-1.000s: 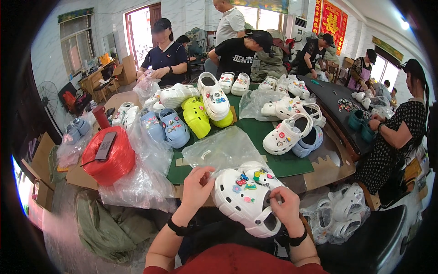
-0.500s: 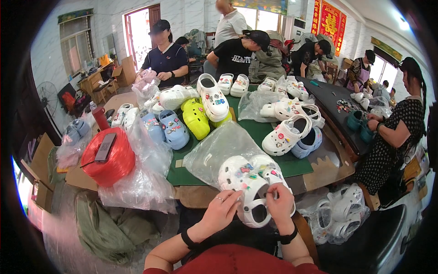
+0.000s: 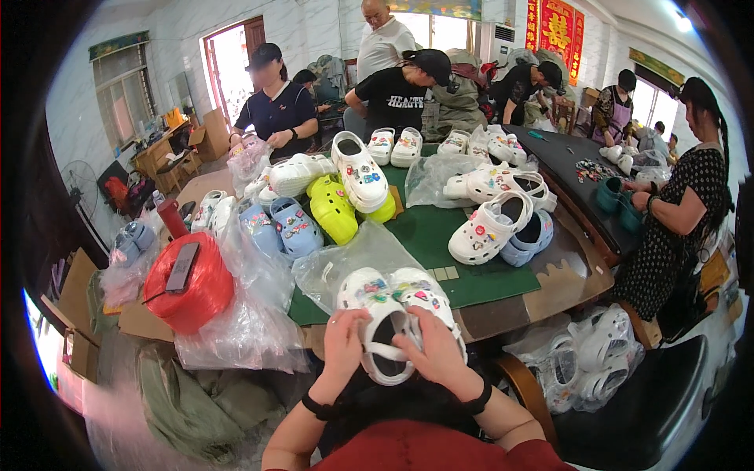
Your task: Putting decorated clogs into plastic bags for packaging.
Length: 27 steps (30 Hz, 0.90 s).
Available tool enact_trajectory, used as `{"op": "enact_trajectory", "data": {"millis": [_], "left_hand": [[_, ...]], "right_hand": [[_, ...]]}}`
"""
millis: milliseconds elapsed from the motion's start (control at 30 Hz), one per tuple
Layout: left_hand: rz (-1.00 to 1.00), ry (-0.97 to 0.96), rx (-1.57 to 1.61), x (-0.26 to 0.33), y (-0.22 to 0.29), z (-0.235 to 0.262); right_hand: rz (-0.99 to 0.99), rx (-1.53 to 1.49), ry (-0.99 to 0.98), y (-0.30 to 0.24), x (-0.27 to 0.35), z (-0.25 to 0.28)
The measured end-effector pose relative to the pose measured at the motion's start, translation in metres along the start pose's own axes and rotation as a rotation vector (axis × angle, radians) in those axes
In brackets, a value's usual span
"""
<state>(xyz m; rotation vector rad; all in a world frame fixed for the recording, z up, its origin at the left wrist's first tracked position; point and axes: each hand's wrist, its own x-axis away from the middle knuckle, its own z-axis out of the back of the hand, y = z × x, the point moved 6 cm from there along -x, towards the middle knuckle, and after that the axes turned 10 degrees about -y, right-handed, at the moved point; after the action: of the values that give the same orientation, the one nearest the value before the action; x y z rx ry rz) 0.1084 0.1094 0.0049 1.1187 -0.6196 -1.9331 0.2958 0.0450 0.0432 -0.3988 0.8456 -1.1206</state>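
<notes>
Both hands closed on white clog pair (image 3: 393, 318), left hand (image 3: 343, 345), right hand (image 3: 430, 349); pair now drawn from mid-frame counter (image 3: 503, 302) toward lower centre, soles together, over clear bag (image 3: 345, 263).

clear plastic bag (image 3: 345, 263) mid-table | red-gold wall banner (image 3: 556, 27) top right

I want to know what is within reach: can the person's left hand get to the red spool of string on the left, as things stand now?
Probably not yet: the left hand grips the white clogs together with the right hand. Crumpled clear plastic bags lie between it and the red spool.
</notes>
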Motion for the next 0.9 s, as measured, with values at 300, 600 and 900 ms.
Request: {"op": "enact_trajectory", "data": {"millis": [300,600,900], "left_hand": [[0.208,-0.007,0.257,0.045,-0.033,0.018],[0.262,-0.367,0.254,0.062,-0.022,-0.005],[0.23,-0.222,0.471,0.056,-0.032,0.007]], "right_hand": [[-0.167,-0.113,0.33,0.062,0.02,0.06],[-0.239,-0.406,0.288,0.133,0.007,0.018],[-0.329,-0.746,0.243,0.157,0.012,-0.018]]}}
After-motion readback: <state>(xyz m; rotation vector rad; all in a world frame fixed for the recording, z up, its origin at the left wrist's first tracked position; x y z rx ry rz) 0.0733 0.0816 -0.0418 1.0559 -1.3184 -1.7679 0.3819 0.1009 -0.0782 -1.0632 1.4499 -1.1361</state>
